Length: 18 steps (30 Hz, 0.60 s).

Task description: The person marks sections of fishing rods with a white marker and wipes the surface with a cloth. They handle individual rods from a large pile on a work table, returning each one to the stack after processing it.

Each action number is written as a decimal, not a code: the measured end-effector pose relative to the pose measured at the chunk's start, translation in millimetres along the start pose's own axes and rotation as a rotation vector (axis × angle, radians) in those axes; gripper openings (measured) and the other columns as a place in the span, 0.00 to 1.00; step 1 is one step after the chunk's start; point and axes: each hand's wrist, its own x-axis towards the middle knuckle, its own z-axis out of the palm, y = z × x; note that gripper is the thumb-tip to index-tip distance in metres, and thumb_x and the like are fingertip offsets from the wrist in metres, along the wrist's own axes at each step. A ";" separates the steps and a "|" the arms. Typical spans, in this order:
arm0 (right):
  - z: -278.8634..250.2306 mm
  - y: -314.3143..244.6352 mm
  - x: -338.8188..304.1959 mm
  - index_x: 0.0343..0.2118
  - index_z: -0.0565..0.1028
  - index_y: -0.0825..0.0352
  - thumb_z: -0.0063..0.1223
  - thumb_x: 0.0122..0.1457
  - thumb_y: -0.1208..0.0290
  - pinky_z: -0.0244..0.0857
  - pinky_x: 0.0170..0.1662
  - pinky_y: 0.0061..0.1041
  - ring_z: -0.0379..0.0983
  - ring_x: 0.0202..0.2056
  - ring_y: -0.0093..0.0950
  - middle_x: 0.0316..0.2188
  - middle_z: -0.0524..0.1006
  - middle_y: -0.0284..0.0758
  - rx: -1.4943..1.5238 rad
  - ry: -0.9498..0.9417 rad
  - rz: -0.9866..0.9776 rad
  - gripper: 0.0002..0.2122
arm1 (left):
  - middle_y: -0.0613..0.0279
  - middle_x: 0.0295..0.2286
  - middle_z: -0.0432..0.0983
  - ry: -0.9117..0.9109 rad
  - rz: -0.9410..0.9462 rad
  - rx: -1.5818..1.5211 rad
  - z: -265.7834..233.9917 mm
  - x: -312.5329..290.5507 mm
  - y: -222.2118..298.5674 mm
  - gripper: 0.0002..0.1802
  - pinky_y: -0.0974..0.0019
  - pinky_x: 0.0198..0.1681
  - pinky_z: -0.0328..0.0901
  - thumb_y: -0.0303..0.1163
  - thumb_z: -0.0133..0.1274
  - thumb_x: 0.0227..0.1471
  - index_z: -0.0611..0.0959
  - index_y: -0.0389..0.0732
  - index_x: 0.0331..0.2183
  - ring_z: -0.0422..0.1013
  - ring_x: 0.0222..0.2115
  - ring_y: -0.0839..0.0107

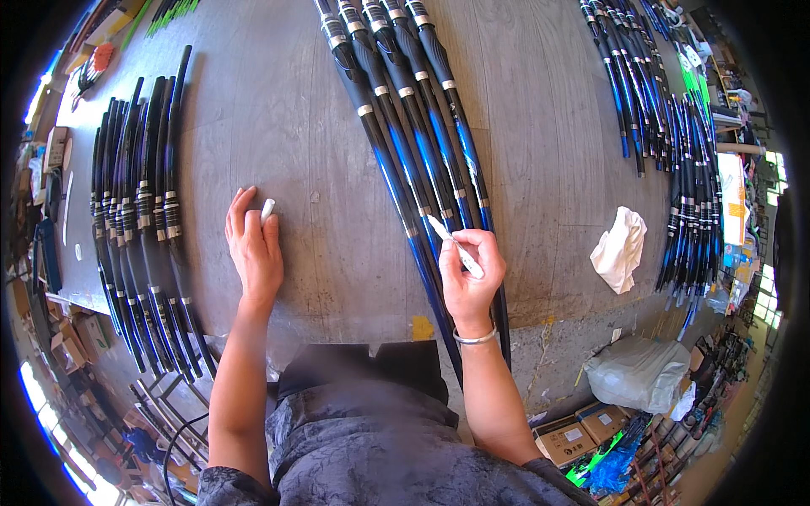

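Several blue-and-black fishing rods [419, 139] lie side by side, running from the far edge of the table toward me. Over their lower sections, my right hand [472, 278] is closed round a white marker pen [456, 245]. The pen's tip points up and left, close to the rods; whether it touches one I cannot tell. A silver bangle is on that wrist. To the left of these rods, my left hand [254, 253] is closed at the table top, with a small white pen cap [267, 210] between thumb and forefinger.
More dark rods [139, 228] lie in a row at the left. Other rods [693, 219] are bundled at the right, near a crumpled white cloth [619, 250]. Past the table's near edge are a plastic-wrapped bundle [639, 371] and cardboard boxes [567, 440].
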 end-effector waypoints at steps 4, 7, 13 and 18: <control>0.2 0.4 -0.5 0.32 0.72 0.71 0.58 0.53 0.80 0.66 0.28 0.16 0.71 0.24 0.18 0.24 0.74 0.33 0.010 -0.005 0.009 0.06 | 0.49 0.51 0.67 0.017 0.013 -0.016 0.0 0.9 0.4 0.06 0.51 0.57 0.54 0.26 0.49 0.54 0.73 0.32 0.32 0.61 0.55 0.49; -4.9 -3.1 -5.0 0.32 0.71 0.72 0.57 0.53 0.81 0.66 0.29 0.16 0.71 0.25 0.18 0.25 0.74 0.34 0.052 0.029 0.068 0.06 | 0.49 0.51 0.66 0.011 0.007 -0.021 0.7 -0.1 -0.9 0.06 0.51 0.56 0.55 0.26 0.49 0.54 0.73 0.32 0.32 0.61 0.55 0.49; -4.7 -18.8 -10.5 0.29 0.71 0.71 0.57 0.53 0.80 0.65 0.27 0.16 0.71 0.22 0.18 0.22 0.73 0.33 0.034 -0.072 0.005 0.05 | 0.48 0.52 0.66 0.001 -0.005 -0.010 -0.1 0.2 -1.5 0.08 0.53 0.58 0.54 0.27 0.46 0.56 0.74 0.31 0.34 0.60 0.56 0.50; -0.5 -12.4 -13.7 0.29 0.71 0.71 0.56 0.52 0.80 0.64 0.26 0.16 0.71 0.22 0.19 0.21 0.72 0.33 0.039 -0.058 -0.003 0.05 | 0.49 0.51 0.66 0.005 0.003 -0.003 0.6 -0.4 -2.7 0.06 0.51 0.56 0.55 0.26 0.49 0.54 0.74 0.33 0.32 0.60 0.56 0.49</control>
